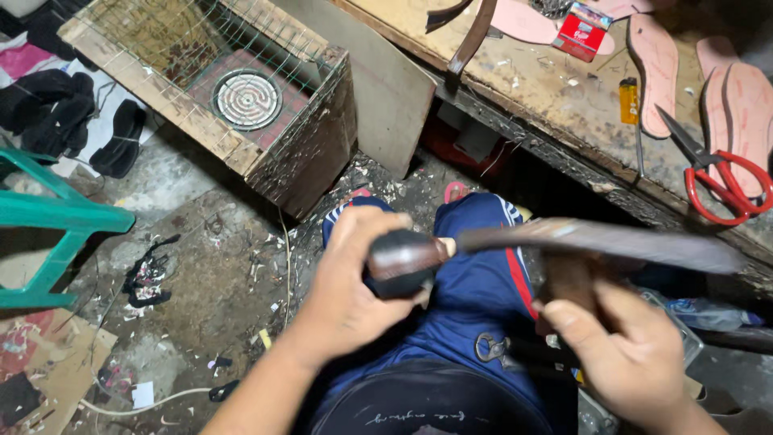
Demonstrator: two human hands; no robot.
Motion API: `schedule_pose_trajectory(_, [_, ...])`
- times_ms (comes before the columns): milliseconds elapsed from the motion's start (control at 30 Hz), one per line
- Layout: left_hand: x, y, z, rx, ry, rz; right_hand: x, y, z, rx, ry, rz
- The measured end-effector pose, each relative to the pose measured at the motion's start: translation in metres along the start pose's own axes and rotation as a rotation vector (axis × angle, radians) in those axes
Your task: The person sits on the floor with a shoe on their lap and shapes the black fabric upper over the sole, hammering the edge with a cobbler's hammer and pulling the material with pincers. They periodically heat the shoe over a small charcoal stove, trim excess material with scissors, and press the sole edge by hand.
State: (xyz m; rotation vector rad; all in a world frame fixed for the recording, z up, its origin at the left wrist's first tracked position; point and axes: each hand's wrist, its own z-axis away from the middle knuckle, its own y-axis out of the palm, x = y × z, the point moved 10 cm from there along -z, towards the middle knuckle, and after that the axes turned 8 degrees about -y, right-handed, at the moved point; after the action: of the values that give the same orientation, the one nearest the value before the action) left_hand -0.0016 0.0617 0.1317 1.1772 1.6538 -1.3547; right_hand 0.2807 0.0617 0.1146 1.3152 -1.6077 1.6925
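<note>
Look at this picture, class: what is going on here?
A seated person holds a long file by its dark wooden handle in the left hand. The right hand holds a brown block up under the blade, over the lap. On the workbench nearby lie red-handled scissors and pink shoe soles. A wooden box with a round coil sits on the floor.

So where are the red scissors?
The red scissors lie on the wooden workbench at the far right, beside the pink shoe soles.

Blurred blade (612, 240) over right hand (628, 354)
</note>
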Motion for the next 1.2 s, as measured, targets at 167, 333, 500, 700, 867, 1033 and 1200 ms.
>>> schedule_pose_trajectory(167, [0.047,0.017,-0.001,0.258,-0.374,0.990,-0.041,0.045,0.001,-0.012,0.280,-0.414])
schedule_pose_trajectory(333, [0.091,0.043,-0.002,0.178,-0.451,1.340,-0.056,0.108,0.006,0.062,0.463,-0.623])
schedule_pose_trajectory(500, [0.105,0.051,0.005,0.210,-0.444,1.293,-0.024,0.079,-0.010,0.091,0.231,-0.500])
schedule_pose_trajectory(700, [0.099,0.062,0.007,0.227,-0.487,1.236,-0.006,0.066,-0.019,0.185,0.221,-0.059])
schedule_pose_trajectory(867, [0.087,0.059,0.011,0.246,-0.460,1.261,0.006,0.048,-0.028,-0.031,0.084,-0.430])
schedule_pose_trajectory(1033, [0.083,0.062,0.016,0.257,-0.508,1.111,-0.010,0.057,-0.024,0.139,0.221,-0.267])
schedule_pose_trajectory(1200, [0.070,0.062,0.016,0.277,-0.461,1.092,-0.021,0.065,-0.030,0.236,0.322,-0.243])
